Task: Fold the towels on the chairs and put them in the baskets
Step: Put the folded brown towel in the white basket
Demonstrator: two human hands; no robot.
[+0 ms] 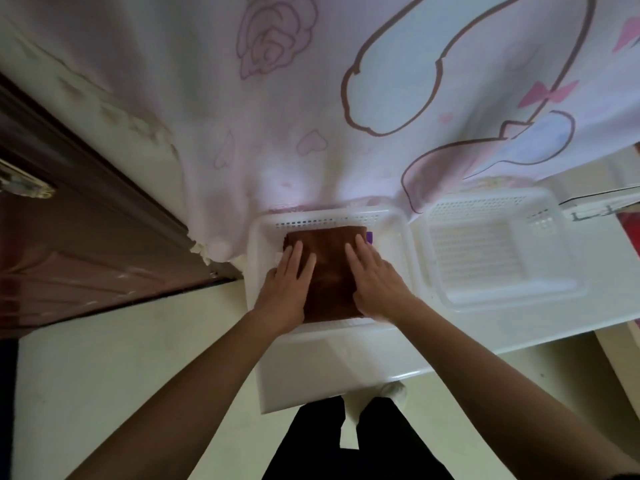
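No text, label, brand or number can be read anywhere here.

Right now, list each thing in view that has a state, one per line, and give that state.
Brown towel: folded, lying flat in the left basket.
Left basket: holds the brown towel, with something purple showing at the towel's far right corner.
Right basket: empty.
Left hand: open, palm flat on the towel.
Right hand: open, palm flat on the towel.
Patterned cloth: hanging behind both baskets.
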